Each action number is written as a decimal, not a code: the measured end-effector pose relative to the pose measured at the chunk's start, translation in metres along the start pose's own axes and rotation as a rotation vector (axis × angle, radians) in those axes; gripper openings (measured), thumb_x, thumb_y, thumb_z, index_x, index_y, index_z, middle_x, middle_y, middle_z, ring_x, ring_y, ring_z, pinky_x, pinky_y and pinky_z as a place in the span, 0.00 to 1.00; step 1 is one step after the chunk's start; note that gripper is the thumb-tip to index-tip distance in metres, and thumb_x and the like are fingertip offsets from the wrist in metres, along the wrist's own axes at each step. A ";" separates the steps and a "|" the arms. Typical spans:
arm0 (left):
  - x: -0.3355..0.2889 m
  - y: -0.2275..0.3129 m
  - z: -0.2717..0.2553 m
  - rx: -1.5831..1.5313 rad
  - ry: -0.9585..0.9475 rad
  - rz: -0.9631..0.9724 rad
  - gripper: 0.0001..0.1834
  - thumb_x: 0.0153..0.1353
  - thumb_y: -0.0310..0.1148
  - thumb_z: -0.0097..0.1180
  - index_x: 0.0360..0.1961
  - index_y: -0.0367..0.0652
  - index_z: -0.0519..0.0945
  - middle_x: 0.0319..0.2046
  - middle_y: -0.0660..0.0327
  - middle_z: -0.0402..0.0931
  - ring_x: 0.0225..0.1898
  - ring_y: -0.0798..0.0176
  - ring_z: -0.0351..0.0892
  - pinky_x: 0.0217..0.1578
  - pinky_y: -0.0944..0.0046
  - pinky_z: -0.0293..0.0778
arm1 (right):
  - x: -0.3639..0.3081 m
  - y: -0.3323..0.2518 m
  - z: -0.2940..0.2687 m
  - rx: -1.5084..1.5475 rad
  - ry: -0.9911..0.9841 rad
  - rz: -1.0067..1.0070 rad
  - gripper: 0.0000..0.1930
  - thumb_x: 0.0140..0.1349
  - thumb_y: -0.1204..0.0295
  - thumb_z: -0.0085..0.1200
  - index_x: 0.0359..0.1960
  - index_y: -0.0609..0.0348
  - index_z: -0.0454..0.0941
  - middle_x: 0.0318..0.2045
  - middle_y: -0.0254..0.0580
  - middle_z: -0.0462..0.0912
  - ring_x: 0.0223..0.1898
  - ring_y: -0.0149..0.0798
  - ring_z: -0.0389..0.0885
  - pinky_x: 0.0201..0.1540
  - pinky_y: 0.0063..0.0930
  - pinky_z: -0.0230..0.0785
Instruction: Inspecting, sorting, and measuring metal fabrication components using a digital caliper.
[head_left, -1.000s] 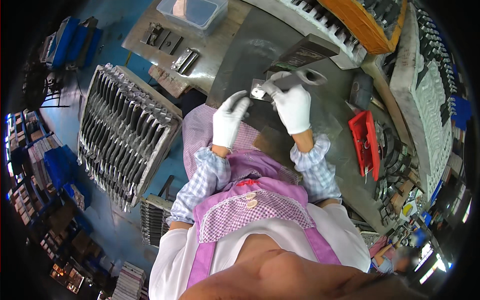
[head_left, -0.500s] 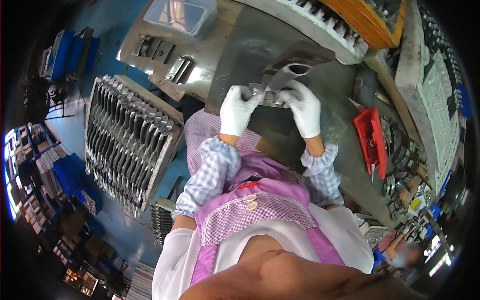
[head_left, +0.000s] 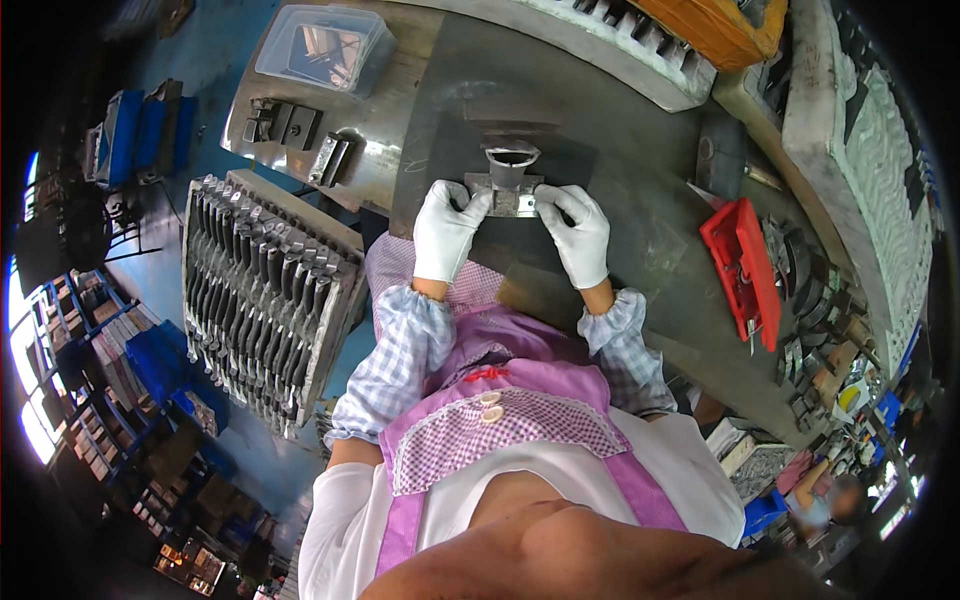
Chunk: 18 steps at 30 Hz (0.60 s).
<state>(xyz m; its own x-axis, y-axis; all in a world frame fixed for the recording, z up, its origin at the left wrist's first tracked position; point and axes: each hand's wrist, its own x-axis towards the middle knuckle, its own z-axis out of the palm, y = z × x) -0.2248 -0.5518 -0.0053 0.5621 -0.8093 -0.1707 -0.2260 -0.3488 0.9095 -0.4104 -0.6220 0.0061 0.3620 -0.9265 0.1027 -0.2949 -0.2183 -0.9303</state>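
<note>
Between my hands, on the dark worktop, is a grey metal piece with a flat base and a short hollow tube whose oval mouth points away from me. My left hand, in a white glove, pinches the left end of the base between thumb and fingers. At its right end, my right hand, gloved alike, closes thumb and fingertips on the edge. A dark flat strip shows beyond the tube; whether it joins the piece I cannot tell.
A clear plastic box and metal blocks stand at the far left. Left of the table is a rack of dark curved pieces. To the right lie a hammer and a red tray. White racks line the far right.
The metal piece has turned: its tube leaned to the right before and now points straight away from me. Both hands stay at the ends of its base. The whole view has shifted slightly.
</note>
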 end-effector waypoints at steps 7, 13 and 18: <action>-0.002 -0.011 0.001 0.019 0.031 0.117 0.20 0.59 0.41 0.71 0.28 0.41 0.72 0.23 0.60 0.71 0.25 0.65 0.68 0.30 0.63 0.71 | 0.007 0.003 0.004 0.111 -0.122 0.257 0.09 0.63 0.80 0.61 0.45 0.67 0.83 0.38 0.33 0.83 0.38 0.25 0.79 0.42 0.19 0.72; -0.001 0.004 0.002 0.011 0.028 0.047 0.20 0.59 0.42 0.70 0.28 0.41 0.72 0.24 0.60 0.72 0.26 0.63 0.70 0.31 0.62 0.72 | 0.030 -0.037 -0.003 0.499 -0.193 0.338 0.15 0.62 0.78 0.63 0.51 0.64 0.82 0.36 0.32 0.84 0.34 0.23 0.80 0.38 0.17 0.72; -0.043 0.050 -0.023 -0.290 -0.159 -0.315 0.24 0.68 0.53 0.55 0.35 0.39 0.79 0.25 0.62 0.79 0.27 0.68 0.78 0.30 0.64 0.75 | 0.031 -0.076 0.012 0.156 -0.089 -0.176 0.17 0.52 0.81 0.61 0.45 0.54 0.85 0.34 0.35 0.88 0.32 0.36 0.85 0.34 0.26 0.73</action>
<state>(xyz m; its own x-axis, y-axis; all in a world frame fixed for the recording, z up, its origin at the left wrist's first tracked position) -0.2422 -0.5239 0.0558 0.4336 -0.7550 -0.4918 0.1813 -0.4615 0.8684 -0.3657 -0.6299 0.0758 0.4741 -0.8464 0.2428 -0.0830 -0.3174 -0.9446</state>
